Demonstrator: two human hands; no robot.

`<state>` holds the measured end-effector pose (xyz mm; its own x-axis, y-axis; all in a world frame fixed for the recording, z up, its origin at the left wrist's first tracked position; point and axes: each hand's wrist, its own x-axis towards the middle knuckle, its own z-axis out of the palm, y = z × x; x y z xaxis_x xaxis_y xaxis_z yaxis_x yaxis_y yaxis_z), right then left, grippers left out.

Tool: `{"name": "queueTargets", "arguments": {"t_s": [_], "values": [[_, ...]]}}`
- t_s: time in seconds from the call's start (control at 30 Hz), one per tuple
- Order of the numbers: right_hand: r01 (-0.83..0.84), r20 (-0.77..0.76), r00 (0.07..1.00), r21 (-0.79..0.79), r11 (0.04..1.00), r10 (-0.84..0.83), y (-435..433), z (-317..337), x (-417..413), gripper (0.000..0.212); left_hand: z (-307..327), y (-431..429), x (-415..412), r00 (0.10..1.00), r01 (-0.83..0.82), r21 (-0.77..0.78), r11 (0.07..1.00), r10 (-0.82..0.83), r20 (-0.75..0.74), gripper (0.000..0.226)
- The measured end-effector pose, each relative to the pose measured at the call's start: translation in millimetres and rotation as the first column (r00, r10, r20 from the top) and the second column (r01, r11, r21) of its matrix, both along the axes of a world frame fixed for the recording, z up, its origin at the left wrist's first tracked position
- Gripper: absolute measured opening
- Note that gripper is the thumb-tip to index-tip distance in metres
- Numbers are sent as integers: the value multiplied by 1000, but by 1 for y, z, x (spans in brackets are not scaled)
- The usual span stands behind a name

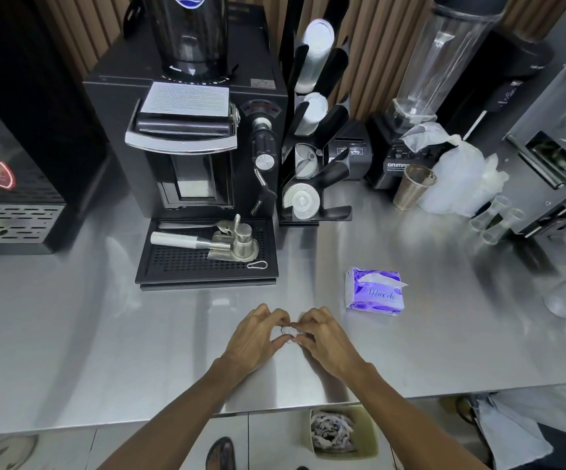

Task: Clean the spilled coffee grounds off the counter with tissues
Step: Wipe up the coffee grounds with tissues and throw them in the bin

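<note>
Bench (71, 334) is bare steel, with a black coffee machine (186, 130) at the left rear. Its drip tray (207, 262) sits in front and holds a portafilter (203, 244). No loose grounds can be made out on the steel; if any are present, they are too fine to tell.

Near the front edge, below the tray and to its right, the left hand (258, 337) and right hand (325, 340) meet fingertip to fingertip. Both sets of fingers are curled and pinching a small pale wad (286, 331) between them, apparently tissue. Whether it rests on the bench cannot be told.

Step in hand, by judgement: gathering residue into the wad. Keep the fingers closed round it from both sides. Fold its edges inward so the grounds stay enclosed. Lift straight up rather than dragging, which could smear or scatter them.

Tissue pack (375, 291) lies right of the hands, apart from them, with a sheet standing ready. A bin (366, 432) holding used tissues sits on the floor below the bench edge, between the forearms in view. It is the likely place for the wad.
</note>
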<state>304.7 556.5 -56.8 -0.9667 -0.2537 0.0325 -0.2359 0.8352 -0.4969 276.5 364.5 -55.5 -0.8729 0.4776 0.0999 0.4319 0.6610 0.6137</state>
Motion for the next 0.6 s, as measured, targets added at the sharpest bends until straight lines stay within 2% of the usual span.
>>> {"name": "queueTargets", "arguments": {"t_s": [0.23, 0.37, 0.5, 0.6], "values": [[-29, -52, 998, 27, 999, 30, -3, 0, 4, 24, -1, -1, 2, 999, 24, 15, 1000, -24, 41, 24], [9, 42, 999, -28, 1000, -8, -3, 7, -2, 19, 5, 0, 0, 998, 35, 44, 998, -38, 58, 22], [83, 233, 972, -204, 975, -35, 1, 19, -14, 19, 8, 0, -11, 994, 48, 96, 994, -57, 93, 17], [115, 271, 961, -230, 966, -50, 1, 23, -21, 15, 6, 0, -19, 994, 54, 96, 994, -63, 86, 18]]}}
